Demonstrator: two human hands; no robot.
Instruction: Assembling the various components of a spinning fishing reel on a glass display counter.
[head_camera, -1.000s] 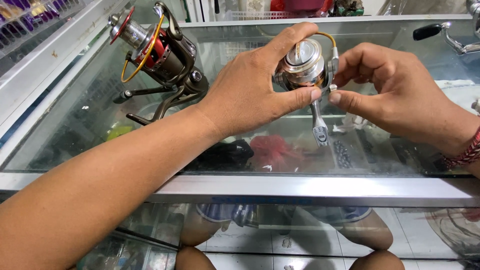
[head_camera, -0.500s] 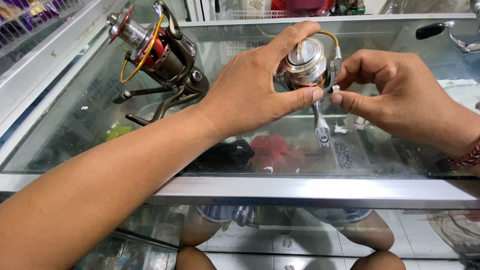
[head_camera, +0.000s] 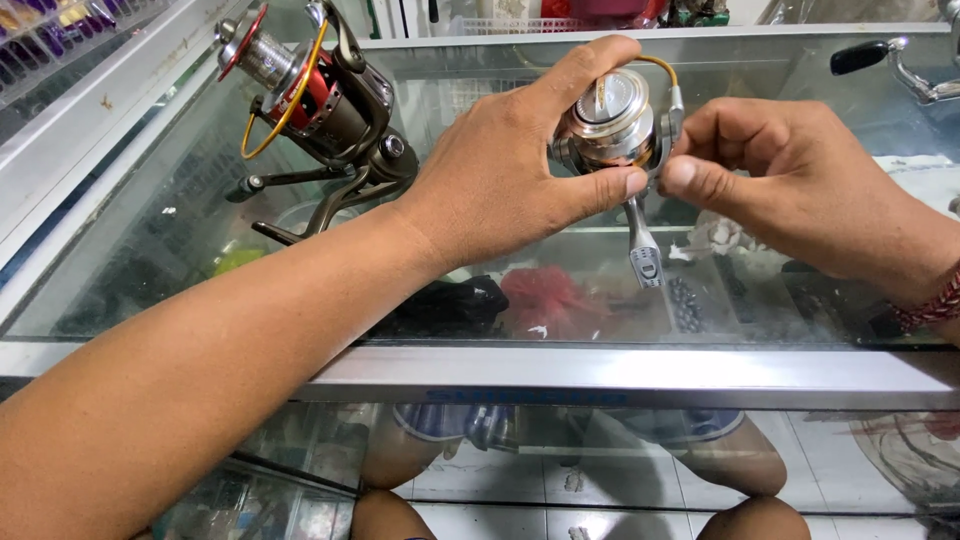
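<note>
- Head view: I see the left hand (head_camera: 500, 180) closed around a silver spinning reel (head_camera: 612, 125), held above the glass tabletop (head_camera: 600, 375), thumb and forefinger clamping its body.
- Right hand (head_camera: 790, 180) pinched shut at the reel's right side, against the gold bail wire (head_camera: 660, 68).
- Reel foot (head_camera: 642, 250) hangs downward.
- A red-and-bronze reel (head_camera: 320, 95) stands well apart, left, on the glass.

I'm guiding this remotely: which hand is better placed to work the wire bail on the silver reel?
Probably the right hand: its pinched fingertips sit at the bail side of the silver reel, free to move. The left hand wraps the reel body in a full grip, steadying it above the glass counter.
</note>
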